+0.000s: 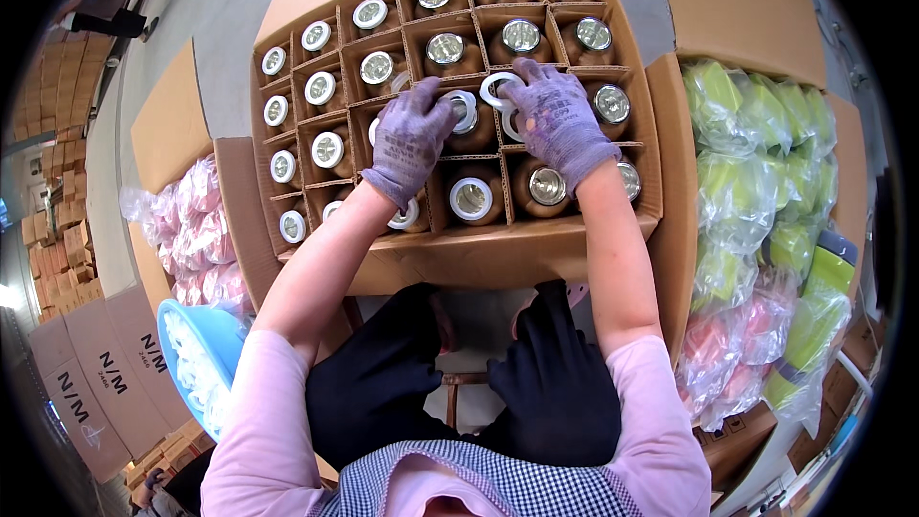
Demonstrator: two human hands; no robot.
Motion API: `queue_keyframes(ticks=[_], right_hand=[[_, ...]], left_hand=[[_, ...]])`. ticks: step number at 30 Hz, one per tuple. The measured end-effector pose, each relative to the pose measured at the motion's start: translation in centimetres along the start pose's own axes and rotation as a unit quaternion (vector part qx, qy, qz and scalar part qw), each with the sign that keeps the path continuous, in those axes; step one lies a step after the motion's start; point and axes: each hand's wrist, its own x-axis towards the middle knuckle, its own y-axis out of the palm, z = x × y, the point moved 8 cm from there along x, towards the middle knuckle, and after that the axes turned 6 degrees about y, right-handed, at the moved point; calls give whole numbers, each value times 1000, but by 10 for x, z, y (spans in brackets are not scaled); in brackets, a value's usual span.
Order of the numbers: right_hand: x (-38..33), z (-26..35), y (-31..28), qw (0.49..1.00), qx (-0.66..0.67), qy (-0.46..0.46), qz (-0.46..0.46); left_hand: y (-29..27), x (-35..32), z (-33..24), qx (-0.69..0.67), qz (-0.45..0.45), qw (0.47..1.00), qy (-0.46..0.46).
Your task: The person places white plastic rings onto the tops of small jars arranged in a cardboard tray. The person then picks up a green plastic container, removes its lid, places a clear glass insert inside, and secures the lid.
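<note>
A large cardboard box (459, 254) with card dividers stands before me, holding several rounded bottles with shiny silvery mouths. White rings sit around the mouths of many, such as the bottle (470, 199) in the near row; others, such as the bottle (521, 35), show bare silvery rims. Both my hands wear purple-grey gloves. My left hand (412, 137) has its fingertips closed on a white ring (464, 109) at a bottle mouth near the middle. Just right of it, my right hand (557, 123) pinches another white ring (499, 89) above a neighbouring cell. The right palm hides part of the bottles below.
At the left, a light-blue basin (222, 335) holds white pieces. Behind it is an open carton with pink bagged items (196, 220). A carton on the right contains green bagged items (732, 163) and pink ones (732, 335). Stacked cartons (110, 373) stand farther left.
</note>
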Motion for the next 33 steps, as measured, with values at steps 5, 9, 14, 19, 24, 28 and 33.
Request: queue_keyframes(ticks=[5,9,14,19,24,28,33], right_hand=[[11,9,10,999,-31,1,17],[1,-4,0,990,121,-9,-77],[-18,-36,-28,894,362,31,-260],[-25,-37,-18,891,358,43,-275],[-27,-38,-20,889,362,28,-279],[-26,-39,-17,891,360,26,-275],[-27,-38,-18,889,358,13,-284]], left_hand=[[2,4,-13,-48,98,994,14],[9,0,-6,-75,108,991,16],[16,-3,-7,-128,81,988,15],[18,-2,-8,-135,128,982,30],[14,-7,-19,-114,129,983,68],[23,-5,0,-101,133,985,33],[16,-6,8,-175,161,971,4]])
